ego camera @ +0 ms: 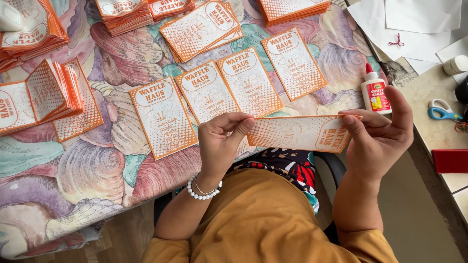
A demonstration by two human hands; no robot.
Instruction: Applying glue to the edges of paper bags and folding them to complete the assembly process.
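Observation:
An orange-and-white printed card is held sideways over my lap, just off the table's near edge. My left hand pinches its left end between thumb and fingers; a white bead bracelet sits on that wrist. My right hand grips the card's right end. Three similar cards lie face up in a row on the shell-patterned tablecloth just beyond my hands. A white glue bottle with a red cap stands right behind my right hand.
Stacks of the same orange cards sit at the left and along the far edge. White paper sheets lie at the far right. Blue-handled scissors and a red flat object rest on the beige counter at right.

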